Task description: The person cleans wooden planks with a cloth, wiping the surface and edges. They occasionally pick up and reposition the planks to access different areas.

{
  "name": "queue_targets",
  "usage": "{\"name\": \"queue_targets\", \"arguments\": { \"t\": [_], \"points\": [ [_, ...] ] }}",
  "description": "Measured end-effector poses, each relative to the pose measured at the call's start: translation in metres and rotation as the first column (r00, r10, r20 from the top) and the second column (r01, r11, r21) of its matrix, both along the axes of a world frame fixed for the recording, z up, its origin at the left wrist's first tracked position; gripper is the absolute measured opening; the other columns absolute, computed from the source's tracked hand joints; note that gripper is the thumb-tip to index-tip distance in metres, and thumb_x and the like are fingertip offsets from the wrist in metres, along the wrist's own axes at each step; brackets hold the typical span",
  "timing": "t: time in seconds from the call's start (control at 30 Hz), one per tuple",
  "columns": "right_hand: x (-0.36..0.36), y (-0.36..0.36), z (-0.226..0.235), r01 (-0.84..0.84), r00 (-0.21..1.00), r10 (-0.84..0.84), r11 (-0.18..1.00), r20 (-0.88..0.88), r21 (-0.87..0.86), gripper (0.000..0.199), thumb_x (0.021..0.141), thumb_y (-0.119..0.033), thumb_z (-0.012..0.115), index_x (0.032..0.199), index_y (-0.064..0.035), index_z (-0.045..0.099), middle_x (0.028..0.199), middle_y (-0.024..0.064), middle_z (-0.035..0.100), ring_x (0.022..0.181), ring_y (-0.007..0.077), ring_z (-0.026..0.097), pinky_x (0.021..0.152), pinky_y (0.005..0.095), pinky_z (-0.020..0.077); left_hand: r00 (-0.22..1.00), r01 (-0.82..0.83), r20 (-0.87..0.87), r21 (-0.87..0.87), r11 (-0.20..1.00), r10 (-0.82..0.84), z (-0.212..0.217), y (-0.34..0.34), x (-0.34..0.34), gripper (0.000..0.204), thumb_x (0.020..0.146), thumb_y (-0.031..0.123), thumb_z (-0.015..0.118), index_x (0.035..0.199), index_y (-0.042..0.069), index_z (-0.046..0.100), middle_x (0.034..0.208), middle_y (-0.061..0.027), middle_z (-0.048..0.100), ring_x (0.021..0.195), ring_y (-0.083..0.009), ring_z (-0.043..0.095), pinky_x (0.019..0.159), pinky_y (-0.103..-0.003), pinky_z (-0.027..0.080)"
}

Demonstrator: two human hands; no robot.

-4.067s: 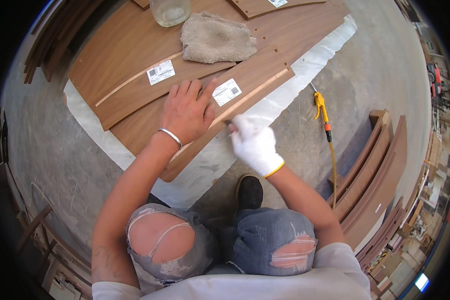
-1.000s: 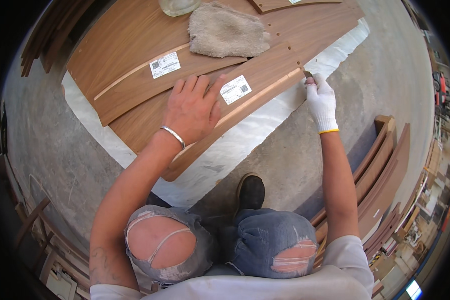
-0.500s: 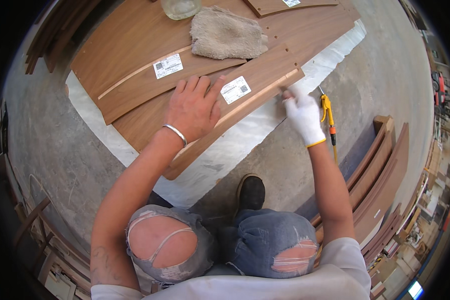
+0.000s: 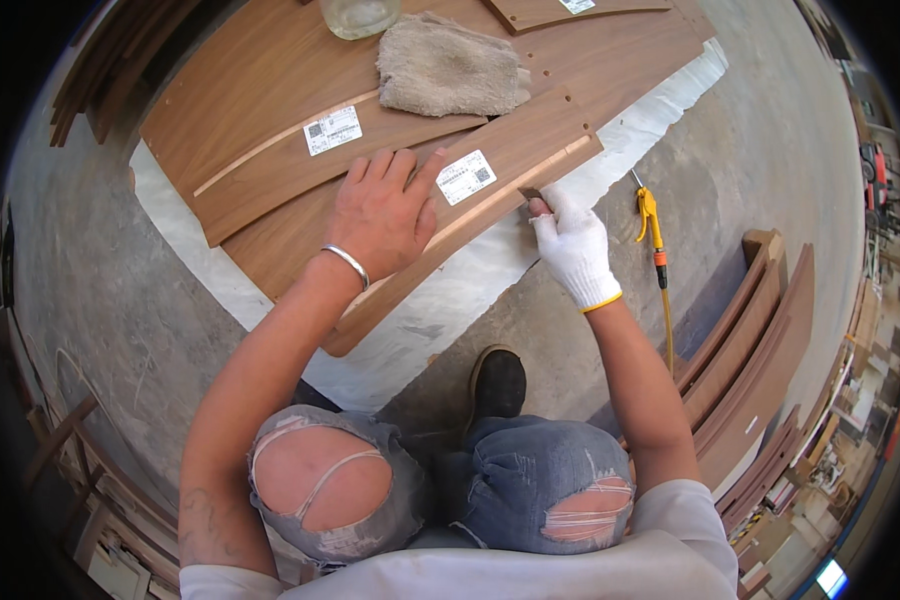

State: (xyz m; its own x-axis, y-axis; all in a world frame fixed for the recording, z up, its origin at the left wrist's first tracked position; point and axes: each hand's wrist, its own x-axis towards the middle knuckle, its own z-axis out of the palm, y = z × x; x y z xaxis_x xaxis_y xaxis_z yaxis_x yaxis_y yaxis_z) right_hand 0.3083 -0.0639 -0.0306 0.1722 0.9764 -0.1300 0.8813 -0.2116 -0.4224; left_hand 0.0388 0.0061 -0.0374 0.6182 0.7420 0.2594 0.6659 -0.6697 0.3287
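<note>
A curved brown wooden board (image 4: 530, 140) with a white label (image 4: 466, 177) and a pale strip along its near edge lies on other boards. My bare left hand (image 4: 382, 215), with a bracelet on the wrist, rests flat on this board, fingers spread, just left of the label. My right hand (image 4: 573, 248), in a white knit glove with bare thumb tip, is closed around a small dark flat piece (image 4: 531, 193). That piece touches the board's near edge at the pale strip; most of it is hidden in my fingers, so its kind is unclear.
A folded beige cloth (image 4: 452, 66) and a clear container (image 4: 360, 14) sit on the boards. White sheeting (image 4: 440, 312) lies underneath. A yellow air blow gun (image 4: 649, 215) with hose lies on the floor at right, near stacked curved wooden pieces (image 4: 760, 350).
My right hand has slid left and slightly down along the board's near edge with the dark piece. My left hand stays on the board.
</note>
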Motion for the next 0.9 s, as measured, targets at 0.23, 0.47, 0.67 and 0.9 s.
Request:
{"name": "queue_targets", "arguments": {
  "t": [0.23, 0.47, 0.67, 0.9],
  "points": [
    [0.011, 0.005, 0.002, 0.099, 0.99, -0.098, 0.995, -0.099, 0.008, 0.023, 0.102, -0.028, 0.063, 0.119, -0.0167, 0.072, 0.098, 0.0178, 0.076, 0.092, 0.0414, 0.073, 0.081, 0.0511, 0.0584, 1.0, -0.001, 0.012, -0.012, 1.0, 0.001, -0.001, 0.0, 0.004, 0.059, 0.09, 0.019, 0.065, 0.148, 0.007, 0.059, 0.112, -0.0126, 0.059, 0.108, -0.0311, 0.056, 0.095, -0.045, 0.045],
    [-0.028, -0.014, -0.002, -0.07, 0.994, 0.084, 0.981, -0.072, 0.178, 0.022, 0.1, -0.03, 0.064, 0.117, -0.0173, 0.071, 0.093, 0.017, 0.074, 0.088, 0.0427, 0.072, 0.079, 0.0517, 0.0587, 1.0, -0.008, 0.008, -0.011, 1.0, 0.008, 0.0, 0.0, 0.0, 0.059, 0.091, 0.02, 0.064, 0.148, 0.007, 0.059, 0.111, -0.0126, 0.059, 0.109, -0.0308, 0.056, 0.096, -0.044, 0.045],
    [-0.024, -0.017, -0.009, -0.017, 0.996, 0.035, 0.975, -0.077, 0.223, 0.022, 0.102, -0.031, 0.062, 0.119, -0.0197, 0.073, 0.089, 0.0154, 0.075, 0.081, 0.04, 0.073, 0.076, 0.0514, 0.059, 1.0, -0.005, -0.002, -0.016, 1.0, 0.005, 0.001, 0.0, 0.003, 0.059, 0.091, 0.02, 0.065, 0.148, 0.007, 0.058, 0.11, -0.0124, 0.058, 0.108, -0.0304, 0.056, 0.096, -0.044, 0.045],
    [-0.091, -0.05, 0.0, -0.263, 0.96, 0.273, 0.954, -0.057, 0.145, 0.015, 0.096, -0.025, 0.068, 0.108, -0.017, 0.068, 0.079, 0.0143, 0.072, 0.072, 0.0377, 0.072, 0.065, 0.051, 0.0565, 1.0, -0.005, -0.027, 0.004, 1.0, 0.005, -0.002, 0.001, 0.0, 0.059, 0.091, 0.021, 0.065, 0.148, 0.007, 0.058, 0.112, -0.0124, 0.058, 0.108, -0.03, 0.056, 0.095, -0.044, 0.045]
  ]
}}
